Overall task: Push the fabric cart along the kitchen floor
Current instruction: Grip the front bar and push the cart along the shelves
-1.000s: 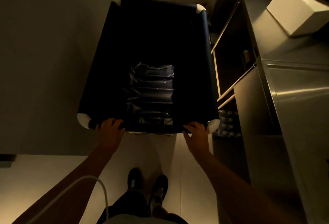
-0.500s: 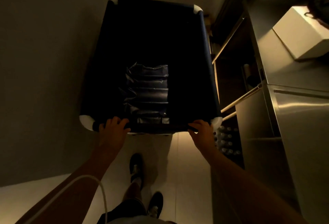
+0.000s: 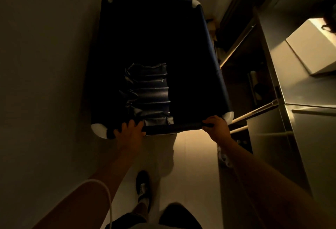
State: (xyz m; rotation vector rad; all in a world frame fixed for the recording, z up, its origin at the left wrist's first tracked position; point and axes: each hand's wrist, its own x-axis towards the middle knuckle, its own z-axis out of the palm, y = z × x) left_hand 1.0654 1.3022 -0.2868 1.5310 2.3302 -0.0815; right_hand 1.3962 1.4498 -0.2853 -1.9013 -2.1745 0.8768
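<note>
The fabric cart [image 3: 211,50] is a deep dark-blue cloth bin with white rounded corners, standing on the pale kitchen floor straight ahead of me. Inside it, low on the near wall, hangs a crumpled pleated fabric panel [image 3: 148,94]. My left hand [image 3: 130,131] is wrapped over the near rim bar at its left end. My right hand [image 3: 216,128] grips the same bar at its right end, beside the white corner. The rest of the cart's inside is too dark to make out.
A stainless steel counter [image 3: 307,137] with open lower shelves [image 3: 254,83] runs close along the cart's right side. A white box [image 3: 312,46] sits on the counter. A plain wall [image 3: 45,65] lies to the left. My shoe [image 3: 143,187] steps on the floor behind the cart.
The cart has rolled forward past the steel counter with both hands staying on the rim bar. My feet have changed position as I step behind it.
</note>
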